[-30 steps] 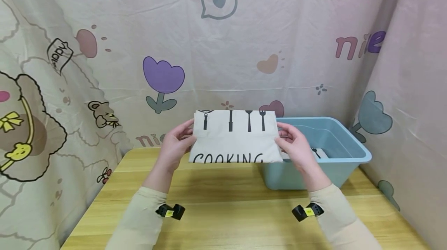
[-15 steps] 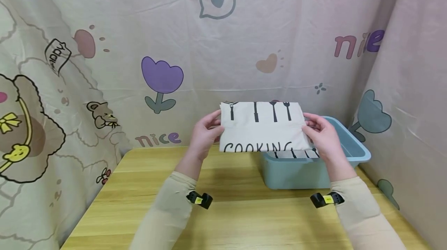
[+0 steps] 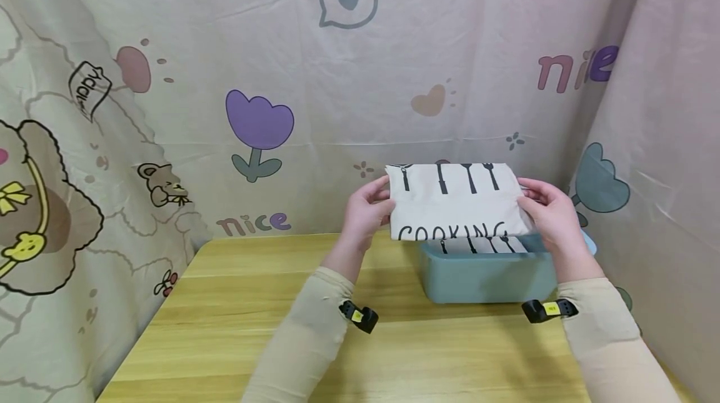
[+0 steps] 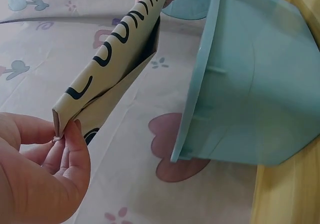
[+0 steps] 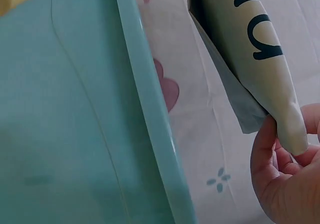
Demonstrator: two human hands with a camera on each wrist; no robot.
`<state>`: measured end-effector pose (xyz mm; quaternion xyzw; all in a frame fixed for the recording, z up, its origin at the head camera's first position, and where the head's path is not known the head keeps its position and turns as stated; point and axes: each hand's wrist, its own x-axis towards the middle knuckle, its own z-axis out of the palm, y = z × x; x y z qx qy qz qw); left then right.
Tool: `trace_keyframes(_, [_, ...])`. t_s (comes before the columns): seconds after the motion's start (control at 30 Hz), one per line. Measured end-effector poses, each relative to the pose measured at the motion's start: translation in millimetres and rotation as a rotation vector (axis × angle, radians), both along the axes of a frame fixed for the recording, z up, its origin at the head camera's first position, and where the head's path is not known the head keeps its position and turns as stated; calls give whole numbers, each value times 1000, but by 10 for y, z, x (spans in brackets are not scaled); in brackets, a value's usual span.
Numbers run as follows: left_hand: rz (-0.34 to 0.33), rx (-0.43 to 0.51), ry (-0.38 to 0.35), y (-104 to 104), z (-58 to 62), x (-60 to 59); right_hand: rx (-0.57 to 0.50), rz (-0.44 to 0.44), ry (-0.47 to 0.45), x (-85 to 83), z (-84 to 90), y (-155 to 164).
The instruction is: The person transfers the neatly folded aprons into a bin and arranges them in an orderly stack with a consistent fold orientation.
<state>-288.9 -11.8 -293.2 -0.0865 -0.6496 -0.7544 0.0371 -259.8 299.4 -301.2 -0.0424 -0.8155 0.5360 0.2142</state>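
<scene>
A folded cream cloth (image 3: 457, 202) printed with black utensils and the word COOKING hangs in the air over a light blue plastic bin (image 3: 484, 275). My left hand (image 3: 368, 206) pinches its left edge, and my right hand (image 3: 550, 208) pinches its right edge. The left wrist view shows the cloth (image 4: 114, 64) held between thumb and fingers (image 4: 70, 149) beside the bin's outer wall (image 4: 250, 84). In the right wrist view the cloth's fold (image 5: 250, 49) is gripped by the fingers (image 5: 280, 159) above the bin rim (image 5: 150, 114). Another folded cloth (image 3: 478, 245) with the same print lies inside the bin.
The bin stands at the back right of a wooden table (image 3: 253, 328). A cartoon-printed curtain (image 3: 253, 78) closes off the back and both sides, close behind the bin. Black wrist bands (image 3: 358, 315) sit on both sleeves.
Both hands have carried the folded cloth to the right, from over the middle of the table to above the blue bin. The grip on both edges is unchanged.
</scene>
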Motion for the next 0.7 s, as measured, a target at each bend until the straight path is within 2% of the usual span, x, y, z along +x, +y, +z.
trace_keyframes(0.37, [0,-13,-26,383,-101,-81,-9,-49,-75,-52,-100,265])
trace_keyframes(0.7, [37,-90,-73,613,-189,-121,-12,-81,-127,-101,-179,434])
